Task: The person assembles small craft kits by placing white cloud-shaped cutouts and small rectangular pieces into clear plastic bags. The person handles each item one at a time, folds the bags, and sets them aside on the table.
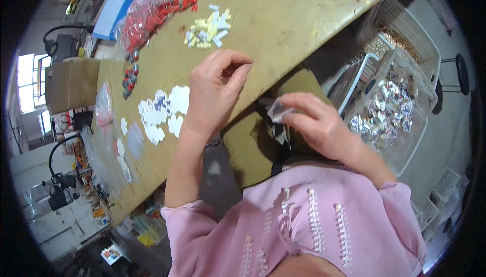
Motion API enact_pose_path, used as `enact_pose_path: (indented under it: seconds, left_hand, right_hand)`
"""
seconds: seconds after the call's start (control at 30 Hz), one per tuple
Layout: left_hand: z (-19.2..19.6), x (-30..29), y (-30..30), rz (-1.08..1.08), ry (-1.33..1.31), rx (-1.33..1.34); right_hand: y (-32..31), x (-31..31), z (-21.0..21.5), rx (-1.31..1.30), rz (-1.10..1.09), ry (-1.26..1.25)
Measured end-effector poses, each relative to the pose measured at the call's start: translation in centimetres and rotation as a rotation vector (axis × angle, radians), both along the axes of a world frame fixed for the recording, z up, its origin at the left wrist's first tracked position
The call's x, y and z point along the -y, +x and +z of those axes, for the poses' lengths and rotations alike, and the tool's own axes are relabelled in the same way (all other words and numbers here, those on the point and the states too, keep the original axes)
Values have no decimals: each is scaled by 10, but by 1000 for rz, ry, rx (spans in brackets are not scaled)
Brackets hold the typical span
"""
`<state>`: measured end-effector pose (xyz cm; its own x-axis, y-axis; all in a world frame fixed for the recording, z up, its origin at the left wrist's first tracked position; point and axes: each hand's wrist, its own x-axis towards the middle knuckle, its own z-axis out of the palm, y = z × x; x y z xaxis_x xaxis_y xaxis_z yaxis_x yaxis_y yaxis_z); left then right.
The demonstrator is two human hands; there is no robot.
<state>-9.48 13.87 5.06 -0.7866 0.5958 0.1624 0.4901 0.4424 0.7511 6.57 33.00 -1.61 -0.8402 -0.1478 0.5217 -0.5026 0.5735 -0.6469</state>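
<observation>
Looking light and flimsy, best edge-held, the clear plastic [277, 113] sits pinched in the right hand [320, 121], the left hand [215, 86] curled, its hold unclear

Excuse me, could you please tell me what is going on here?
A person seated or standing at a table has a clear plastic piece in the right hand, near the lap. The left hand appears over the table, fingers curled; whether it holds anything is unclear. White cutouts and a pile of yellow and white pieces lie on the tabletop.
</observation>
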Motion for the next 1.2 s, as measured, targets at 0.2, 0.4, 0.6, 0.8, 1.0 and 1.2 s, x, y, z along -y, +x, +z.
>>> enact_pose_path:
  seconds: [0.2,0.4,0.6,0.8,1.0,1.2]
  left_hand:
    - [-44,-62,-93,-104,-42,-306]
    - [-56,-122,-151,16,-150,-317]
    - [-58,-113,-161,8,-137,-254]
    - [-38,-61,-132,-23,-67,-34]
    - [-14,-26,-89,16,-55,164]
    - [1,-4,-30,30,265,340]
  right_hand:
    - [4,-4,1,82,31,-37]
    - [8,-8,-2,112,7,-33]
    - [5,-11,-3,87,6,-49]
    - [6,-10,-5,82,15,-41]
    - [6,-6,-2,90,-19,-37]
    - [-1,3,4,127,18,-110]
